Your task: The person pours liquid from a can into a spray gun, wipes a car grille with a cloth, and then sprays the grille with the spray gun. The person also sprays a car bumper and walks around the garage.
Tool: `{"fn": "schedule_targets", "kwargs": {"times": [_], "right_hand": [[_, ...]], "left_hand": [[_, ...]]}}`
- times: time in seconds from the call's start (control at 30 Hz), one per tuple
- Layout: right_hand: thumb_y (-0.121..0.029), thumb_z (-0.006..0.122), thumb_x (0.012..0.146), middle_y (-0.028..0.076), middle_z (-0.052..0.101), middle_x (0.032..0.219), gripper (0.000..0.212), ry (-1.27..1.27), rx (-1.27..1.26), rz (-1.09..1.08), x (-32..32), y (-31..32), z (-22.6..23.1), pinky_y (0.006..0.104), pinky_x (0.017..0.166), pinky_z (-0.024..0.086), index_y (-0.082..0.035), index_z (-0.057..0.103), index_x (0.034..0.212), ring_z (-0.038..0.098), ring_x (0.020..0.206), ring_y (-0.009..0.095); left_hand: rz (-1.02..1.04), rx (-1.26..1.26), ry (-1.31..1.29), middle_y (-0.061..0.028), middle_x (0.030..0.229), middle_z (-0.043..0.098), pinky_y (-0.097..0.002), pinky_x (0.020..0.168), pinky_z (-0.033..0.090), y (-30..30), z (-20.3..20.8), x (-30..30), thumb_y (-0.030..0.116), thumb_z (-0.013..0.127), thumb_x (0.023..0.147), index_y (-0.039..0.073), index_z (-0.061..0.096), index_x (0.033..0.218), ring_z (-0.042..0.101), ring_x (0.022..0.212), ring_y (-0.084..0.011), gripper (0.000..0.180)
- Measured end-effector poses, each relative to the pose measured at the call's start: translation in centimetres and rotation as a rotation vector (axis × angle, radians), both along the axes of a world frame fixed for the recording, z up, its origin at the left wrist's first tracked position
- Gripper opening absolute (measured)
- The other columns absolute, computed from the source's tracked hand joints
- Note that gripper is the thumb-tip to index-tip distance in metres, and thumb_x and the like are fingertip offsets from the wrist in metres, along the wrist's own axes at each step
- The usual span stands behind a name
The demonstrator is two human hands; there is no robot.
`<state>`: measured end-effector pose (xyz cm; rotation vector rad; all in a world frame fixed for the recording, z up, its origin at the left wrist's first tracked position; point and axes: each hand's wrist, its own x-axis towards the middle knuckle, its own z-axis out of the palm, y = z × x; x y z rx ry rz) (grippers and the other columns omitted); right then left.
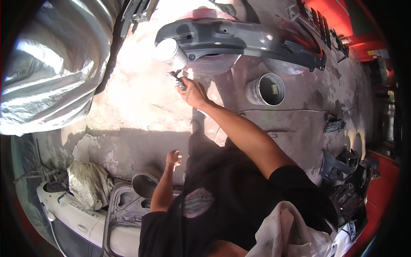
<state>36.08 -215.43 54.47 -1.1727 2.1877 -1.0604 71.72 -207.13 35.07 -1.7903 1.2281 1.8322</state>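
Observation:
My right hand (195,93), arm stretched forward, is closed round the grip of a paint spray gun (176,79). A whitish paint cup (171,55) sits on top of the gun. Just beyond the cup, overlapped by it in the picture, lies the left end of a long dark grey car bumper (239,38). The bumper rests across rounded supports, largely hidden under it. Down by my left side, my left hand (173,159) hangs with loosely bent fingers apart, holding nothing.
A metal bucket (253,91) stands right of my right forearm, near a thin hose (291,110) on the floor. Silvery sheeting (55,64) drapes something large at left. Lower left are a white car panel (81,218), a bare door frame (124,203) and another bucket (144,185).

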Motion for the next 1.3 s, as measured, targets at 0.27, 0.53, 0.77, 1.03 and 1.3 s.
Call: {"fn": "schedule_targets", "kwargs": {"times": [0.27,0.53,0.77,1.03,1.3], "right_hand": [[-0.034,0.071,0.094,0.027,0.073,0.088,0.036,0.362,0.033,-0.666,-11.2,14.5,0.2,0.0545,0.077,0.053,-0.001,0.067,0.109,0.070,0.086,0.049],[-0.041,0.072,0.093,0.029,0.072,0.087,0.047,0.415,0.160,-1.007,-17.3,19.6,-0.5,0.0548,0.079,0.054,0.001,0.067,0.113,0.070,0.087,0.050],[-0.038,0.076,0.091,0.028,0.073,0.100,0.049,0.029,-0.153,-0.405,-10.1,14.4,-0.1,0.0472,0.087,0.056,0.000,0.070,0.122,0.069,0.101,0.048],[-0.035,0.077,0.092,0.022,0.075,0.090,0.043,-0.007,-0.214,-0.625,-13.6,18.1,1.0,0.0417,0.077,0.055,0.004,0.071,0.109,0.072,0.082,0.035],[-0.026,0.066,0.099,0.002,0.060,0.065,0.031,0.083,-0.309,-1.021,-25.8,43.8,-10.9,0.0336,0.042,0.039,0.000,0.064,0.082,0.055,0.046,0.014]], "left_hand": [[-0.129,-0.031,0.102,-0.0149,0.107,0.074,-0.0357,0.060,0.057,-3.2,-1.5,-0.7,0.024,0.053,0.102,0.004,0.061,0.138,0.063,0.069,-0.0180,0.042],[0.105,0.239,0.262,-0.0168,0.101,0.074,-0.0297,0.049,0.048,-2.0,-8.4,0.5,0.021,0.058,0.101,0.001,0.062,0.136,0.062,0.064,-0.0169,0.040],[-0.474,-0.085,0.044,-0.0090,0.095,0.072,-0.0362,0.050,0.054,-7.0,-5.6,-4.6,0.024,0.057,0.103,0.009,0.070,0.114,0.063,0.064,-0.0212,0.023],[-0.261,-0.148,0.170,-0.0068,0.090,0.072,-0.0289,0.043,0.046,-10.7,-2.8,-13.4,0.013,0.057,0.099,0.011,0.065,0.114,0.059,0.057,-0.0149,0.016],[-1.280,-0.499,0.435,-0.0148,0.096,0.074,-0.0419,0.075,0.055,-5.9,-7.3,-17.9,0.028,0.064,0.098,0.005,0.072,0.096,0.070,0.086,-0.0294,0.024]]}}
